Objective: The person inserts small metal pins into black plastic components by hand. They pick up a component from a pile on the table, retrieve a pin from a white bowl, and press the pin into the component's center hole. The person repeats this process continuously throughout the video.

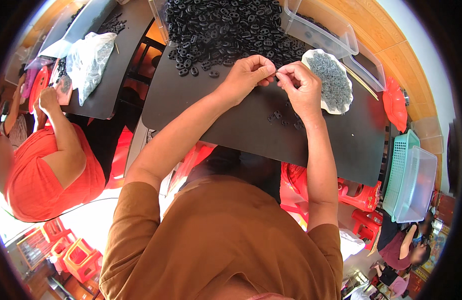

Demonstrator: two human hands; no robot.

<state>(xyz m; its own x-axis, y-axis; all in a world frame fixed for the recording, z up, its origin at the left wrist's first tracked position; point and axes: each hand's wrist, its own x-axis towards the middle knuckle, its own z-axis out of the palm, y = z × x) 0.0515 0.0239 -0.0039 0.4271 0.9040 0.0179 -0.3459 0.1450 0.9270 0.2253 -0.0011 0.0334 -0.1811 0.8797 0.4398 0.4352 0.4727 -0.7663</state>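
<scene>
Over the dark table, my left hand (246, 79) and my right hand (304, 89) meet fingertip to fingertip, both pinched closed. Something tiny and dark seems to be between them, but its kind is too small to tell. Beyond the hands spreads a big heap of small black oval plastic pieces with two holes each (221, 32). Close by my right hand stands a white scalloped dish (347, 106) full of small, thin grey pieces (331, 80). Several loose black pieces (277, 116) lie on the table beside my right wrist.
Clear plastic bins (336, 37) stand behind the heap, and a red scalloped dish (394, 105) at the table's right end. Green and clear baskets (401, 170) are farther right. At left, a person in red (56, 170) works at another table (103, 95) with a plastic bag (93, 62).
</scene>
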